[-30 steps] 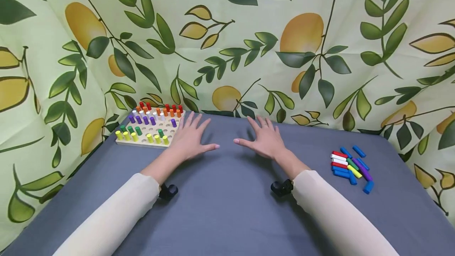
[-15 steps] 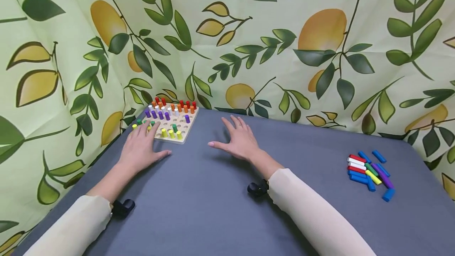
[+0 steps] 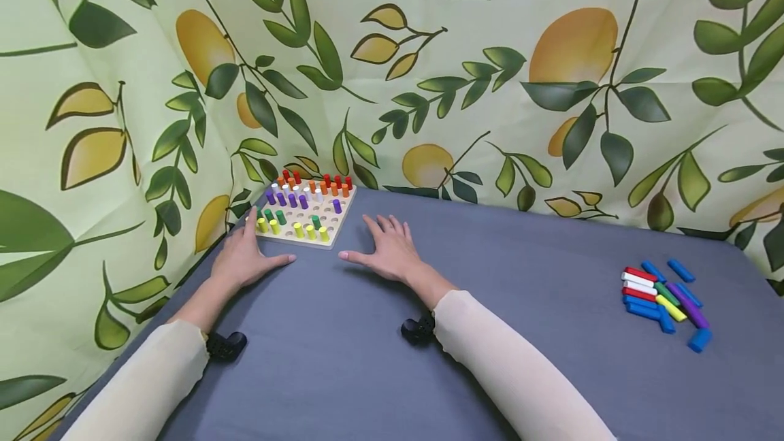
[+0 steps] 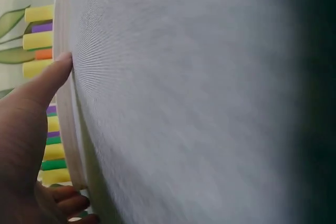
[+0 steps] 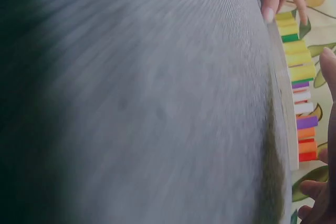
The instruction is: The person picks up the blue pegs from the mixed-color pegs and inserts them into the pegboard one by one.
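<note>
A pale wooden pegboard [image 3: 338,221] lies at the back left, bearing rows of upright pegs in red, orange, white, purple, green and yellow, with bare holes among them. My left hand [image 3: 240,256] is at its near left corner, fingers extended along the side and thumb spread out in front; one yellow peg is partly hidden there. In the left wrist view the thumb [image 4: 50,80] overlaps the board's front edge. My right hand [image 3: 392,250] hovers just off the board's right side, fingers spread and nothing in it.
On the right of the grey-blue table [image 3: 520,305] lies a loose group of pegs: blue [image 3: 699,340], purple [image 3: 687,305], yellow [image 3: 671,307], green, red and white. A leaf-and-fruit patterned cloth [image 3: 465,107] hangs behind the table and along its left.
The head view has turned left. My left hand has gone from over the board's right edge to its left side; my right hand has come in toward the board's right side.
</note>
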A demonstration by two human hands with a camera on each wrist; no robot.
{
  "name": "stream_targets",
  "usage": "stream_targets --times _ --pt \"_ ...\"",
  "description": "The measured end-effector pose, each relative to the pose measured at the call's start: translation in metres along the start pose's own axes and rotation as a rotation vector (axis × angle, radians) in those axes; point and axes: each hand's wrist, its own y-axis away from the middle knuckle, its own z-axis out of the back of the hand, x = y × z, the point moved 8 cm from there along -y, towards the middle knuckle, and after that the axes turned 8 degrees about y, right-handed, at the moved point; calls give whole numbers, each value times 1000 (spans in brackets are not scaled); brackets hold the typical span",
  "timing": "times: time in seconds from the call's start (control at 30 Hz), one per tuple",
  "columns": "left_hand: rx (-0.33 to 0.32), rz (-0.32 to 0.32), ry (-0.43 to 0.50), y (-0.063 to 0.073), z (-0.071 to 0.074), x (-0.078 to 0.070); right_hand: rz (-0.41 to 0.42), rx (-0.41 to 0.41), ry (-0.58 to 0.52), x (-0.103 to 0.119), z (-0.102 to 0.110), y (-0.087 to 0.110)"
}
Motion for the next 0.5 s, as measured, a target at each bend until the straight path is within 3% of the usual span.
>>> stream_targets --times 0.2,0.5 --pt "-18 55 122 -11 -5 7 16 36 -30 13 -10 -11" --pt "-75 117 193 -20 -2 5 33 56 -91 37 -24 -31"
